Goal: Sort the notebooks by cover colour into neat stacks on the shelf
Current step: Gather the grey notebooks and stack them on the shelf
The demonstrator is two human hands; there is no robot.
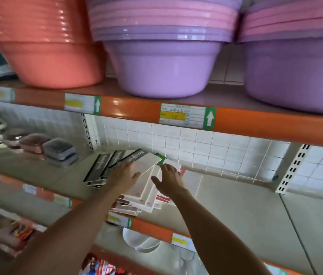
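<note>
The notebooks [142,187] lay in a fanned, slipping pile on the shelf [236,205], its near edge overhanging the front lip, so nothing looked sorted yet. The left hand [123,175] rested flat, fingers straight, on the pile's left side, probably to steady it. The right hand [169,180], fingers spread and gripping nothing, pressed the pile's right side. A green cover [160,158] peeked out behind the pile.

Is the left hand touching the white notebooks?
Touching. The head view shows the left hand lying flat on the white notebooks, fingers spread across the top cover.
</note>
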